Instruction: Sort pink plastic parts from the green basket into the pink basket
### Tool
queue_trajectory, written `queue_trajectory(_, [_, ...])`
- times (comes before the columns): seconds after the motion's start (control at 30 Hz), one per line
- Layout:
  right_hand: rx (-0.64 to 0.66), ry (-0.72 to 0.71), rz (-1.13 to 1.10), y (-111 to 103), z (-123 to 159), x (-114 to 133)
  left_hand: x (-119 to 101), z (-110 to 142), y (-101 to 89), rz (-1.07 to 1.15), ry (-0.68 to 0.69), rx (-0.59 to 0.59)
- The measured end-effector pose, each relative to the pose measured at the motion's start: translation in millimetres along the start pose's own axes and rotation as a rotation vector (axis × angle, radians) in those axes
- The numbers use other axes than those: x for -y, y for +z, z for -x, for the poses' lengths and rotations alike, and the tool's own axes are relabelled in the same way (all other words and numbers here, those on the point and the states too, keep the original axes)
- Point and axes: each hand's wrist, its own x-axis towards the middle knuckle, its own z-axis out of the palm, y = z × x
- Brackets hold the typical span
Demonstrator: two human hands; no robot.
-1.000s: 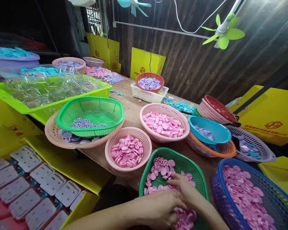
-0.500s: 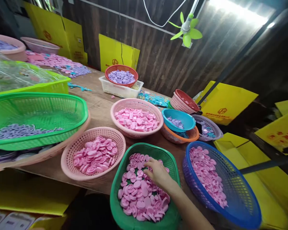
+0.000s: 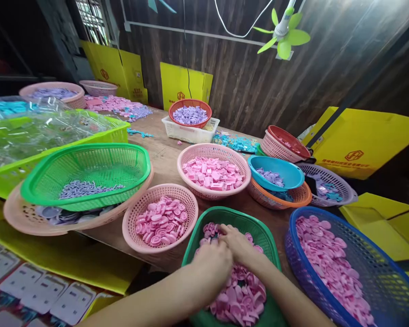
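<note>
Both hands are over a dark green basket [image 3: 271, 238] heaped with small round and oval pink plastic pieces [image 3: 240, 302]. My left hand [image 3: 214, 263] has come in from the lower left, its fingers curled and closed, with the fingertips turned away from view. Just beyond it, my right hand [image 3: 237, 244] reaches into the far part of the basket, its fingers bent down and drawn together among the pieces. What either hand pinches is hidden. To the left stands a pink basket [image 3: 131, 213] of similar pink oval pieces.
A blue basket [image 3: 295, 254] of pink pieces sits at the right. Behind are a pink basket [image 3: 243, 175] of blocky pink parts and a light blue bowl [image 3: 293, 175]. At left, a bright green basket [image 3: 145, 159] rests on a wider peach one [image 3: 13, 209]. Yellow boxes [image 3: 371, 136] stand around.
My left hand has come into view and into the green basket beside my right hand. The view has swung left, so things sit further right in the picture.
</note>
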Motion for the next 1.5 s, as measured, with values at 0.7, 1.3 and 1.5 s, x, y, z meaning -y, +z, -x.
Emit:
queue_trajectory(0.7, [-0.05,0.144,-0.072,24.4,23.8,-9.8,80.1,-81.5,-28.6,-0.139,0.267,0.088])
queue_trajectory(1.3, [-0.347,0.425,-0.857,9.1,59.6,-4.3,72.1,-104.9,2.0,-0.126,0.271,0.182])
queue_trajectory(1.5, [-0.44,0.45,-0.849,2.5,67.0,10.0,63.1,-89.9,-19.0,0.283,0.189,0.108])
